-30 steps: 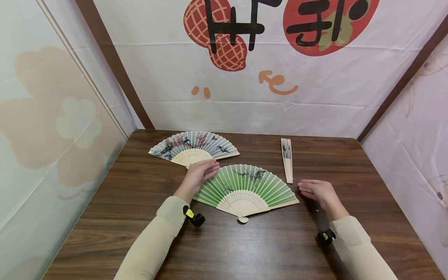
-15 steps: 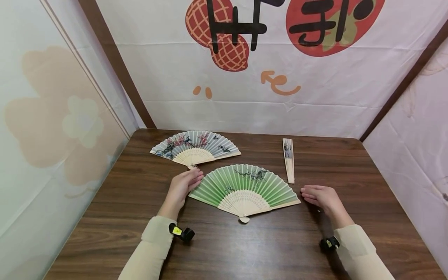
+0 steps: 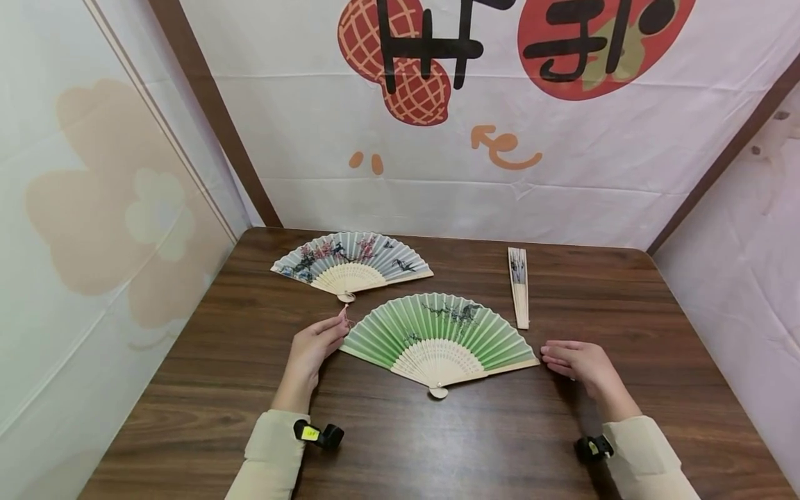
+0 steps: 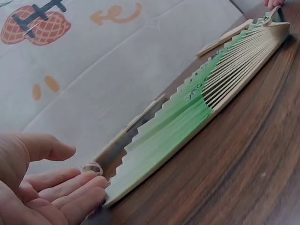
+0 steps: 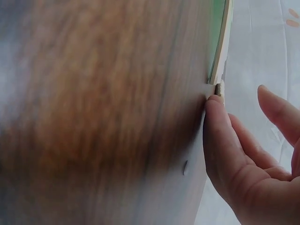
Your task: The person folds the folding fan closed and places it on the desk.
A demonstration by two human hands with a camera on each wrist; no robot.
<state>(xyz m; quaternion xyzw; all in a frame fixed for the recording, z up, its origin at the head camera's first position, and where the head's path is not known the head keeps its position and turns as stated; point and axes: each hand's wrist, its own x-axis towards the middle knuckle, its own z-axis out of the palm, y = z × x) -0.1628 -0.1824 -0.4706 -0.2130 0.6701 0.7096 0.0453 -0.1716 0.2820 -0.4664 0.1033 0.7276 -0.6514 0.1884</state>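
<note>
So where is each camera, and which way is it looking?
Head: up on the person's head, looking forward and down at the table; shows both sleeves, left hand and right hand.
Left wrist: low beside the left hand, looking along the green fan; shows that hand's fingers.
Right wrist: close to the tabletop by the right hand, blurry; shows its fingers and the fan's edge.
Shared: all views show the green fan.

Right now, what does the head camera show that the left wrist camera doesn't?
Only the head view shows the whole right hand, the blue-grey fan fully spread, the folded fan and the wrist cameras. Only the left wrist view shows, close up, the left hand's fingers lying straight beside the green fan's edge. Both show that fan and the wooden table.
</note>
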